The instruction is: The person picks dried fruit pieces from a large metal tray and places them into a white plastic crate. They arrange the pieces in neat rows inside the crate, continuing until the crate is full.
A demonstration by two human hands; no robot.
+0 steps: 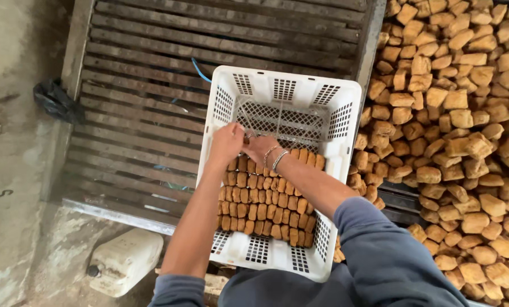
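While both hands (244, 145) meet together over brown blocks (266, 202), white crate (286, 85), loose heap (464, 142) right, slatted rack (146, 102) left

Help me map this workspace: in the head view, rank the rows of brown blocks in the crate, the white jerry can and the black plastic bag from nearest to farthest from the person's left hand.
From the left hand:
1. Rows of brown blocks in the white crate: directly under the hand, touching or nearly so.
2. White jerry can: lower left, on the floor.
3. Black plastic bag: far left, beside the slatted rack.

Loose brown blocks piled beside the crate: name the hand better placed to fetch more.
Probably the right hand: its arm comes in from the side of the loose pile. The left hand sits farther away over the white crate.
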